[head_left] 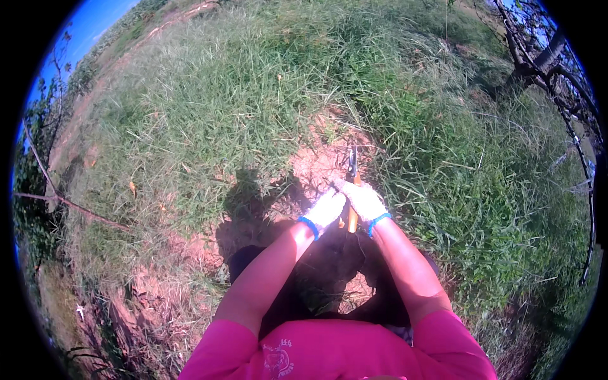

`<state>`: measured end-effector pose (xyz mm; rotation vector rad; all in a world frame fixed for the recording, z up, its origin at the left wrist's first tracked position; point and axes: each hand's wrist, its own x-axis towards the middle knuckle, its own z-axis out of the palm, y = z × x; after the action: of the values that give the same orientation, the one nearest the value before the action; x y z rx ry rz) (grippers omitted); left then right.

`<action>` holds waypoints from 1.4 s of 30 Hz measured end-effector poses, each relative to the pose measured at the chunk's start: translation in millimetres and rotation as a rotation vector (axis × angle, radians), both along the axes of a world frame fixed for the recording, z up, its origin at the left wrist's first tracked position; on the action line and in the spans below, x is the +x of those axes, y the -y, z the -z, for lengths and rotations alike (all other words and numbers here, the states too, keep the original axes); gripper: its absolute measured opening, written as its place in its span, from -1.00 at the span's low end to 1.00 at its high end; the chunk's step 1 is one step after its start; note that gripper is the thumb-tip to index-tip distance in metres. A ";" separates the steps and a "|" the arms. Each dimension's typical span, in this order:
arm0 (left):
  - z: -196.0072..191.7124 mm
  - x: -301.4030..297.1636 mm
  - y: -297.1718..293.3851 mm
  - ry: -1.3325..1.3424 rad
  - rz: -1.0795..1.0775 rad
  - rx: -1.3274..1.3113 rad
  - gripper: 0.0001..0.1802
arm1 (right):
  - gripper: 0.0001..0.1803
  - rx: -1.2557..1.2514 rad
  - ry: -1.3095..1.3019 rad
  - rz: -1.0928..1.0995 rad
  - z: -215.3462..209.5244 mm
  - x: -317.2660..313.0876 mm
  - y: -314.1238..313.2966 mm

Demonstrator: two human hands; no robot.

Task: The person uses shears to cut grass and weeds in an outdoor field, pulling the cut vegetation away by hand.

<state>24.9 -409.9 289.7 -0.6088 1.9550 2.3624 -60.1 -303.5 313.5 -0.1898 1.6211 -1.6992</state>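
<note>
Both my hands wear white work gloves with blue cuffs and meet low over the ground in front of me. My right hand [363,201] is closed around a pair of pruning shears [352,221] with orange handles. Their metal blades point away from me, and the handle ends show below the glove. My left hand [327,208] is just left of the shears, its fingers drawn together against the right hand's thumb side. Whatever its fingertips pinch, if anything, is too small to make out.
Reddish bare soil [320,161] lies around the shears, with tall green grass [221,120] on both sides. A thin bare branch [82,212] reaches in from the left. Dark woody branches [544,73] hang at the upper right. My shadow falls to the left of my hands.
</note>
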 end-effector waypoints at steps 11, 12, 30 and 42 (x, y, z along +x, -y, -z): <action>0.3 -4.8 3.1 0.027 0.027 -0.071 -0.72 | -0.64 0.005 -0.019 -0.005 9.4 -2.9 3.0; -6.5 -3.2 0.8 0.051 0.016 -0.053 -0.72 | -0.64 0.011 -0.010 0.001 5.2 -1.1 2.0; -8.1 -0.6 1.1 0.064 0.026 0.016 -0.72 | -0.66 -0.005 0.004 -0.016 4.2 0.1 0.1; -4.1 -3.9 1.8 0.082 0.045 -0.090 -0.71 | -0.65 0.022 -0.020 -0.023 7.1 -2.0 0.8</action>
<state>21.0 -411.7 293.7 -0.6485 2.0263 2.1973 -62.1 -304.2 306.4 -0.2142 1.6460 -1.6664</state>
